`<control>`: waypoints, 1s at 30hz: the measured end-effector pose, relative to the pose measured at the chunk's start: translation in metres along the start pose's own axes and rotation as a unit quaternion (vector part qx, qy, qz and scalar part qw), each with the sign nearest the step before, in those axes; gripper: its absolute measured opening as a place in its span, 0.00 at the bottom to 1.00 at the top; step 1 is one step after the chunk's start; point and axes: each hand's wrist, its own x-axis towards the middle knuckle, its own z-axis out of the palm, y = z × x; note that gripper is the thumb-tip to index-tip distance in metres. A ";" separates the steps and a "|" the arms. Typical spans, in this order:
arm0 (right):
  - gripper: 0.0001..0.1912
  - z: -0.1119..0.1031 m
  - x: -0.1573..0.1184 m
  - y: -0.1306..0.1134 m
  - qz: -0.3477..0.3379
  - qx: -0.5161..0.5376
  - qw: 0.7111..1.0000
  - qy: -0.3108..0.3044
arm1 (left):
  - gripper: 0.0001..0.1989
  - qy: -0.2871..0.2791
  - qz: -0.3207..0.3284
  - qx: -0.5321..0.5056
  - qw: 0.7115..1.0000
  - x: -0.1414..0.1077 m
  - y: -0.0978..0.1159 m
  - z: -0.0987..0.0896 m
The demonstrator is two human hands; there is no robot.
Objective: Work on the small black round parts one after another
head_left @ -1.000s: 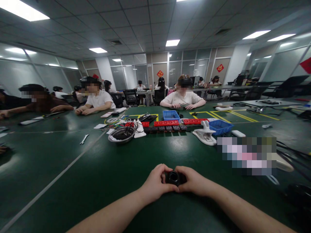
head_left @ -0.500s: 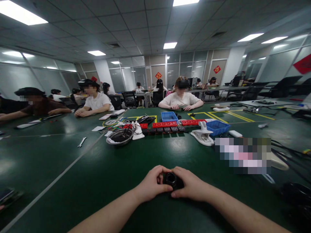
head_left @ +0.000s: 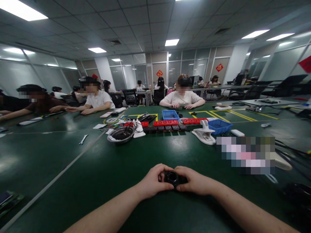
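Observation:
Close to me over the green table, a small black part (head_left: 172, 176) sits between my hands, its round, lens-like ring facing up. My left hand (head_left: 155, 180) is closed on its left side, with fingers curled behind and the thumb along the front. My right hand (head_left: 195, 180) grips the right side, its thumb in front and its fingertips at the back. The two hands nearly meet around the part. Its lower body is mostly hidden by my fingers, and its exact kind is unclear.
Beyond my hands are a metal bowl (head_left: 120, 135) with a black cable, a red-and-black power strip (head_left: 166, 122), a white clamp base (head_left: 203, 133) and blue trays (head_left: 219, 127). A wrench (head_left: 83, 139) lies at left. Cables (head_left: 289, 149) run at right. Co-workers sit opposite.
My right thumb has shifted slightly to the right and up along the front of the black part. Both hands keep hold of it. A co-worker's hand at left has reached outward.

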 end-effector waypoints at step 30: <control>0.21 0.007 -0.001 -0.003 0.030 -0.068 0.996 0.052 | 0.19 0.020 -0.006 0.019 1.000 0.000 0.002 0.000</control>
